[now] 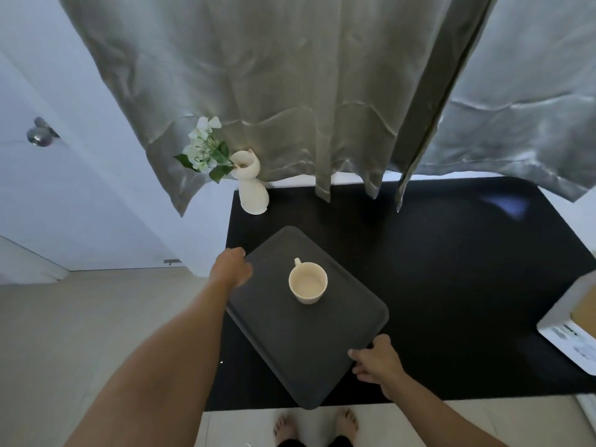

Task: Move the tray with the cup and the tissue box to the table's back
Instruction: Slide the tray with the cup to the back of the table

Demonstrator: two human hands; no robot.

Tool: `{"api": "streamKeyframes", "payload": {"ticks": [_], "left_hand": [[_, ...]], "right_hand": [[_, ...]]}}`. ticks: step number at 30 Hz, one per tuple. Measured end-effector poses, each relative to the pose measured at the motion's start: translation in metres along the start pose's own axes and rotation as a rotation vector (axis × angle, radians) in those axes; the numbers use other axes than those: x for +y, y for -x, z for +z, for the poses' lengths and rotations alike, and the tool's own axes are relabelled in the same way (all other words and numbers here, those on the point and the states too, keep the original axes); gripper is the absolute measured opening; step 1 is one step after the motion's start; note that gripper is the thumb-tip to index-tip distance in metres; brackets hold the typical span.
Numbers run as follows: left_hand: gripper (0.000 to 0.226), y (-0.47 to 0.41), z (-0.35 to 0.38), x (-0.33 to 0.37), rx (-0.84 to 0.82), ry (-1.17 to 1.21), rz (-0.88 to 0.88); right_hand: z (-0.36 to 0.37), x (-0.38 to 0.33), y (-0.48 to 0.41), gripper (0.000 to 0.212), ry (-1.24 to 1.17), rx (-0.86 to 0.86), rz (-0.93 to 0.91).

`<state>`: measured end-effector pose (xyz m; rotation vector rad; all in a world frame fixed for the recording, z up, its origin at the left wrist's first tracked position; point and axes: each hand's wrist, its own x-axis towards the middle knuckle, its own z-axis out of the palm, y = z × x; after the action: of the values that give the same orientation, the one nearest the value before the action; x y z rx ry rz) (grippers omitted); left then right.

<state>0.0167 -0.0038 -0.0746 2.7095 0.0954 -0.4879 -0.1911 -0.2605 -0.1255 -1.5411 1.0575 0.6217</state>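
A dark grey tray (283, 346) lies at an angle on the left part of the black table (451, 269), with its near corner over the front edge. A cream cup (308, 282) stands upright on the tray, handle pointing away from me. My left hand (233, 267) grips the tray's far left edge. My right hand (375, 361) grips its near right edge. The white tissue box (574, 321) sits at the table's right edge, partly cut off by the frame and apart from the tray.
A white vase with white flowers (251, 185) stands at the table's back left corner. Grey curtains (290, 91) hang over the back edge. A white door (48, 188) is to the left. My bare feet (316, 427) show below the front edge.
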Motion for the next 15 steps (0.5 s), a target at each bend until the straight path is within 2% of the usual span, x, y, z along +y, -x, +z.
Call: {"api": "streamKeyframes", "payload": {"ticks": [5, 15], "left_hand": [[0.039, -0.024, 0.0, -0.007, -0.007, 0.02, 0.017], [0.041, -0.06, 0.004, -0.009, -0.116, 0.017, 0.072]], "right_hand": [[0.009, -0.001, 0.001, 0.05, -0.065, 0.059, -0.002], [0.023, -0.003, 0.001, 0.068, -0.141, 0.123, 0.023]]}}
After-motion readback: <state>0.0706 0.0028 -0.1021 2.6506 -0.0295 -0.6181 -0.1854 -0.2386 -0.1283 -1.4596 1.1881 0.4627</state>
